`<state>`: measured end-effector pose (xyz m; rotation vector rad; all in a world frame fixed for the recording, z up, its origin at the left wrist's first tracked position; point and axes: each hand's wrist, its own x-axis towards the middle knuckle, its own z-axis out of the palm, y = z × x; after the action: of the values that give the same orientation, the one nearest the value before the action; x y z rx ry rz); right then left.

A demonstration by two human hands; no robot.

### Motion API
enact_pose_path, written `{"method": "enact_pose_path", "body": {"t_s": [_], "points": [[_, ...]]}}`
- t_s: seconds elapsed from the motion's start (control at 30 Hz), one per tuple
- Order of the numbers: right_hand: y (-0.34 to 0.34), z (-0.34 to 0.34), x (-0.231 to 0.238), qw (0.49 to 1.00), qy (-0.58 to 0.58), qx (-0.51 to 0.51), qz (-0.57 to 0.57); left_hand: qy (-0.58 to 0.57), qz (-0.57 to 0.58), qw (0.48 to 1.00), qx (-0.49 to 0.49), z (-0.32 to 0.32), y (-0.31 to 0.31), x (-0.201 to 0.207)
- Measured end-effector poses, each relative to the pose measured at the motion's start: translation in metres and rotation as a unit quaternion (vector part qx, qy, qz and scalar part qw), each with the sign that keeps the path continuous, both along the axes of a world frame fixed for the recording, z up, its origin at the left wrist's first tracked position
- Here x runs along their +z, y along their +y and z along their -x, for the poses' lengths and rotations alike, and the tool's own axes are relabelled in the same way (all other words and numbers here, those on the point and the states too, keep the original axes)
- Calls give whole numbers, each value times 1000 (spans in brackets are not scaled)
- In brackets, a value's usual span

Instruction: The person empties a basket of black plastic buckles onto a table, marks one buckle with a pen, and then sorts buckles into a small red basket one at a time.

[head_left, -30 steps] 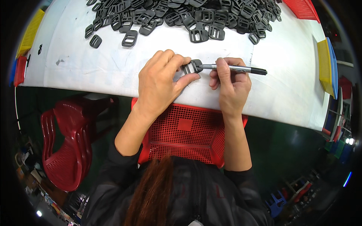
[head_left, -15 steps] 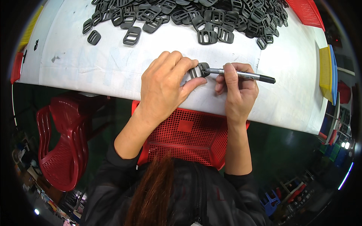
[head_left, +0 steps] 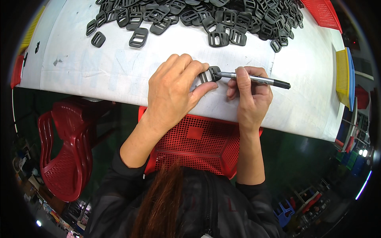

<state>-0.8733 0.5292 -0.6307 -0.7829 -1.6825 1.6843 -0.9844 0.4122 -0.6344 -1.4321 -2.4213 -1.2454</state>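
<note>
At 6 o'clock, a perforated red plastic basket (head_left: pixel 195 133) is sitting nearest. At 12, the left hand (head_left: pixel 170 85) is pinching a smooth, slotted black buckle (head_left: pixel 212 73); from 3, the right hand (head_left: pixel 254 93) is gripping a slim silver pen (head_left: pixel 262 79), seemingly applying its tip there, calling for steadiness. Beyond, matching rounded buckles (head_left: pixel 189 17) are lying heaped on the white surface (head_left: pixel 99 67).

Dark red plastic chair (head_left: pixel 65 174) near the white table (head_left: pixel 99 75)
I see a yellow basket (head_left: pixel 342 75) against a blue basket (head_left: pixel 351 81), right; a red basket (head_left: pixel 326 15) beyond.
</note>
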Motion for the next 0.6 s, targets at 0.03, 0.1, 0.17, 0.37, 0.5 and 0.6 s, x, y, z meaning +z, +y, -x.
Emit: {"method": "enact_pose_path", "body": {"t_s": [0.03, 0.1, 0.17, 0.37, 0.5, 0.6], "points": [[0, 0, 0, 1000, -2, 2, -2, 0, 2, 1000, 0, 0, 0, 0], [-1, 1, 0, 1000, -5, 1, -4, 0, 0, 1000, 0, 0, 0, 0], [-1, 1, 1, 1000, -9, 0, -7, 0, -1, 1000, 0, 0, -1, 0], [-1, -7, 0, 999, 35, 7, -15, 1, -1, 1000, -2, 1, -2, 2], [-2, -15, -5, 968, 74, 54, -233, 12, -8, 1000, -6, 0, -4, 1], [-7, -24, -10, 926, 3, 135, -352, 7, -6, 1000, -4, 0, -6, 2]]}}
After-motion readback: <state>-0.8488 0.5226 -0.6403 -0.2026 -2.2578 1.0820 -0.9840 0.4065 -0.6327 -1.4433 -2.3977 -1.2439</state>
